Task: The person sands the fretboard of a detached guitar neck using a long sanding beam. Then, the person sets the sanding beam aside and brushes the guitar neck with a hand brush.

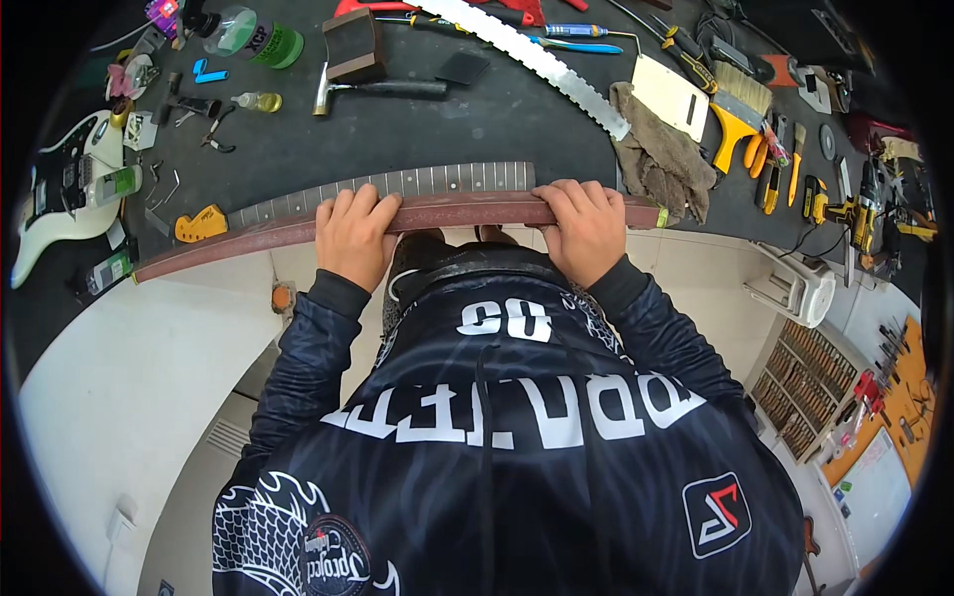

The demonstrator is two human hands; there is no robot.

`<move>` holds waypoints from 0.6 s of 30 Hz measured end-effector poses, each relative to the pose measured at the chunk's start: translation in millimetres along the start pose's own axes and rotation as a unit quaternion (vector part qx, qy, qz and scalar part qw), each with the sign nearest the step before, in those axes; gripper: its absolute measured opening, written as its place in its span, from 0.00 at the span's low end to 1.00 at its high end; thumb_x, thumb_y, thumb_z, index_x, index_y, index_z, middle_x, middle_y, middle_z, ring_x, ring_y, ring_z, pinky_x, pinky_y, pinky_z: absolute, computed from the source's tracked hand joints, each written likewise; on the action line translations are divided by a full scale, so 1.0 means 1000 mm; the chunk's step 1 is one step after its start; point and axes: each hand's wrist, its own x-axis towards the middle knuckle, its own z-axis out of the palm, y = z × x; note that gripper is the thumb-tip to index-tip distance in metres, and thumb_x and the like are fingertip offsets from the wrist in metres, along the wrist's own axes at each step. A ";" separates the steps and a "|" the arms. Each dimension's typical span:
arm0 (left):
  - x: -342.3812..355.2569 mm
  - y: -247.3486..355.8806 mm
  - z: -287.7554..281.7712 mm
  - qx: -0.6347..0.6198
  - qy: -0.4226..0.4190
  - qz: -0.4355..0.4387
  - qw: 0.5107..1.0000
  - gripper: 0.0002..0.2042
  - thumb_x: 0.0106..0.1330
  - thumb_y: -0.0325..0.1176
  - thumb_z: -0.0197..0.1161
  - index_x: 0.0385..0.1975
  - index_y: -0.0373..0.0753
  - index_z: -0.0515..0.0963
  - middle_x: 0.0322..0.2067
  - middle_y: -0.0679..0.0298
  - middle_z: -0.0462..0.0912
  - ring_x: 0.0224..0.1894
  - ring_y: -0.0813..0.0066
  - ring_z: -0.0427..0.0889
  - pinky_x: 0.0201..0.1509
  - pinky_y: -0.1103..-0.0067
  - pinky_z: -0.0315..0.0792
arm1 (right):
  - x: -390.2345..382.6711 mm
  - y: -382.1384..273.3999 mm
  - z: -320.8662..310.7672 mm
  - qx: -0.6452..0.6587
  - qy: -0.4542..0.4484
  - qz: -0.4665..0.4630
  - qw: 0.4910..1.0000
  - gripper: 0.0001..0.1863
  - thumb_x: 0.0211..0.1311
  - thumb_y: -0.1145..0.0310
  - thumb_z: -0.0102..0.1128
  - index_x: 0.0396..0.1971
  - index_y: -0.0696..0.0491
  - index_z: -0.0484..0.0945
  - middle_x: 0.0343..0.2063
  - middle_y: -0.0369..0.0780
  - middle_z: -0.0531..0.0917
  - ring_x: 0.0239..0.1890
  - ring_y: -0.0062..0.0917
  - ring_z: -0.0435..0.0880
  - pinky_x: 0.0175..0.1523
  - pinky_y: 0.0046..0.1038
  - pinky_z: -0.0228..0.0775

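A long, straight-sided reddish-brown bar [467,214], which looks like a sanding beam, runs along the bench's near edge. My left hand [356,230] grips it left of its middle, fingers curled over the far side. Farther right, my right hand [584,226] holds the same bar close to its right end, which has a yellow-green tip. Just beyond the bar lies a guitar neck [427,183] with a dark fretted fingerboard and dot inlays. Its yellow-orange headstock [202,224] points left. The bar hides part of the neck's near side.
Across the far side lie a hammer [378,89], a dark block [355,48] and a notched metal straightedge [527,62]. A brown cloth [661,154], brushes [737,104] and a drill [867,214] are at the right. A white guitar body [70,189] and bottles stand left.
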 end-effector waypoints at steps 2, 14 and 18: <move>0.002 -0.002 0.002 -0.002 -0.005 0.000 1.000 0.19 0.54 0.31 0.73 0.48 0.46 0.84 0.37 0.66 0.75 0.44 0.62 0.75 0.54 0.65 0.65 | 0.004 0.001 0.001 -0.004 -0.007 0.003 1.000 0.24 0.48 0.74 0.65 0.50 0.47 0.82 0.44 0.34 0.83 0.47 0.31 0.79 0.55 0.37 0.65; 0.015 -0.006 0.000 -0.019 -0.045 0.029 0.998 0.23 0.51 0.34 0.77 0.48 0.42 0.81 0.41 0.66 0.77 0.47 0.61 0.77 0.55 0.64 0.68 | 0.024 -0.004 -0.006 -0.027 -0.060 -0.062 0.996 0.26 0.49 0.66 0.73 0.51 0.50 0.81 0.48 0.37 0.83 0.49 0.31 0.81 0.59 0.39 0.67; 0.013 0.000 0.011 0.001 -0.065 0.017 0.998 0.24 0.48 0.37 0.78 0.47 0.44 0.80 0.42 0.67 0.78 0.48 0.62 0.78 0.56 0.65 0.70 | 0.023 0.007 -0.006 0.012 -0.074 -0.066 0.995 0.25 0.47 0.70 0.71 0.50 0.52 0.81 0.45 0.38 0.84 0.47 0.35 0.83 0.54 0.37 0.72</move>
